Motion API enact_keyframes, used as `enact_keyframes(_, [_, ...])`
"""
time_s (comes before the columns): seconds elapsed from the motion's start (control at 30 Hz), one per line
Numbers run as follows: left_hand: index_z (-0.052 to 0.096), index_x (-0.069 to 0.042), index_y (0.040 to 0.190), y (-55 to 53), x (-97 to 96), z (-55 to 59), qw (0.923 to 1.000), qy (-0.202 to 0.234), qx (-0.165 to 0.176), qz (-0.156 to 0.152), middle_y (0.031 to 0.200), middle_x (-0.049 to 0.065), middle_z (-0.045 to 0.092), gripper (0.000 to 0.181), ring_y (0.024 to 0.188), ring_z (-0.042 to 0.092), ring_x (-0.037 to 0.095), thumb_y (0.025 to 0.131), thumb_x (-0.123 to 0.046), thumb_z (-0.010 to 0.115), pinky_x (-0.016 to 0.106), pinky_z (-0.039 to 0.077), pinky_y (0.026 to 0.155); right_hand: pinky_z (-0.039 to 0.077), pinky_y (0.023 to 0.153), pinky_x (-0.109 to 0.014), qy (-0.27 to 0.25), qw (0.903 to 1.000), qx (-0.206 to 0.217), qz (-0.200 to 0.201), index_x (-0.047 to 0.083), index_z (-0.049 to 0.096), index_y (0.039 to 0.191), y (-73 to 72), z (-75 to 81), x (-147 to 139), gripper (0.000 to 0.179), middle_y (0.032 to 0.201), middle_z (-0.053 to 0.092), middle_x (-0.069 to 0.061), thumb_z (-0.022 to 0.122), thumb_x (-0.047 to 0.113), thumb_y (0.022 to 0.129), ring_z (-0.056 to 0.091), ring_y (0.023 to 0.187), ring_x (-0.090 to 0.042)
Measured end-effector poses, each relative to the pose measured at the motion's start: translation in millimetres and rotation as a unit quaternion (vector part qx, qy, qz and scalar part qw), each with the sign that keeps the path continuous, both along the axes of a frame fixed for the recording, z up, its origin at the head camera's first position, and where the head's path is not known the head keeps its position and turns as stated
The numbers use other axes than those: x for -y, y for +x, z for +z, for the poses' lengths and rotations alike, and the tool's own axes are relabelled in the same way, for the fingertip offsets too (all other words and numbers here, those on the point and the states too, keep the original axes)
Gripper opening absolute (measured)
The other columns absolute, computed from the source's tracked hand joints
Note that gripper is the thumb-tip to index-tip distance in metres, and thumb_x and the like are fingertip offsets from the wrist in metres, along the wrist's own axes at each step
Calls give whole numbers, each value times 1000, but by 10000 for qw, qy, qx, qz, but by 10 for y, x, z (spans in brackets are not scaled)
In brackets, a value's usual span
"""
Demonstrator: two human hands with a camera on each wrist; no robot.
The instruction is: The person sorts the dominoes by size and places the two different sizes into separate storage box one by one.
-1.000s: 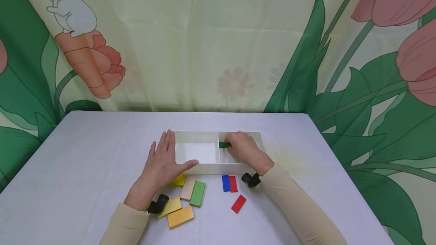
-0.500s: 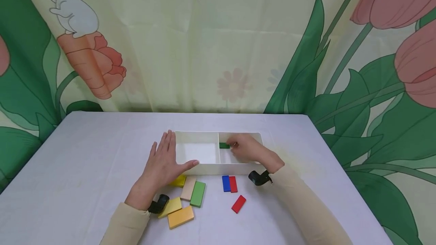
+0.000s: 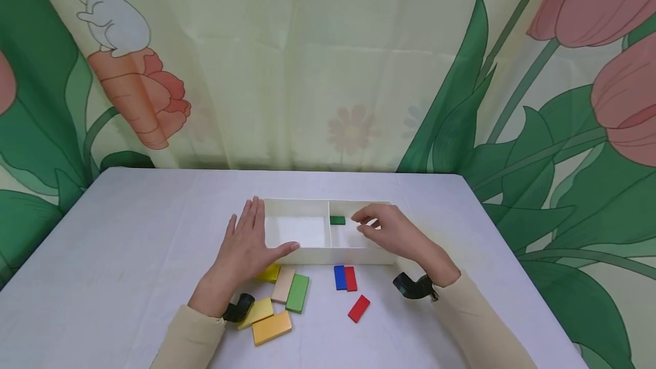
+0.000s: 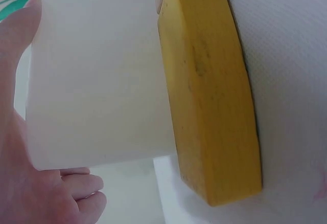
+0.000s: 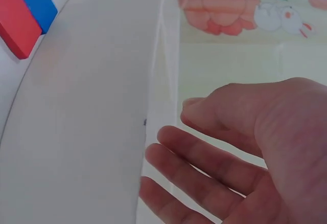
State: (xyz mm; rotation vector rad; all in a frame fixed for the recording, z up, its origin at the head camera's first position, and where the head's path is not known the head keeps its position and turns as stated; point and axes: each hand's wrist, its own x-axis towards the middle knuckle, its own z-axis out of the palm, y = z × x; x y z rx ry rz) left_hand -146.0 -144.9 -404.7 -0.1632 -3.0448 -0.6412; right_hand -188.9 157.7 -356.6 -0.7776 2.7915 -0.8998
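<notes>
A white two-compartment box (image 3: 307,255) stands on the table. My left hand (image 3: 246,244) rests against its left end, fingers straight, thumb over the front rim. In the left wrist view that hand (image 4: 30,183) lies along the box wall (image 4: 97,75). A dark green block (image 3: 337,220) lies in the right compartment, beside the divider. Over that compartment hovers my right hand (image 3: 392,229), fingers loosely bent and holding nothing, to the right of the green block. In the right wrist view its fingers (image 5: 204,165) and thumb are apart, near the box rim.
Before the box lie a yellow block (image 3: 269,272), a beige block (image 3: 283,284), a light green block (image 3: 297,293), a pale yellow block (image 3: 258,312) and an orange-yellow block (image 3: 272,327). Further right are a blue block (image 3: 340,277) and red blocks (image 3: 359,308). A printed curtain (image 3: 307,73) hangs behind.
My right hand has let go of the dark green block and drawn back to the right, its fingers loosening. The block stays beside the divider. My left hand has not moved.
</notes>
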Motion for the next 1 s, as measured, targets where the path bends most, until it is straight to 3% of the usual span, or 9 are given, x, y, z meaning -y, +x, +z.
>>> enact_keyframes(0.23, [6,3,157,-16,0,-8,10000,42,-26,14,165,23,8,125,153,9,40,78,-80,57,62,6,123,59,87,-40,-237,9997,-72,82,7,70,115,169,15,-107,22,113,71,-10,65,8,94,70,98,-22])
enact_keyframes(0.53, [8,4,157,-5,3,-19,10000,7,-62,2,165,23,9,124,153,10,40,79,-79,57,62,7,123,59,85,-27,-528,9974,-425,260,17,71,112,377,46,-145,20,109,71,5,68,10,93,68,97,-12])
enact_keyframes(0.7, [7,4,157,2,8,-28,10000,-3,-22,8,165,23,8,125,153,10,40,79,-80,57,61,7,123,59,82,-26,-799,9944,-498,481,20,71,110,519,38,-150,21,108,71,5,68,8,93,67,94,-6])
enact_keyframes(1.0, [8,5,156,-9,13,-26,9999,-49,-113,-3,165,24,9,125,153,10,40,79,-80,56,62,7,123,59,79,-22,-814,9954,-31,507,18,71,113,667,-87,-95,21,107,72,1,68,11,93,66,91,-4])
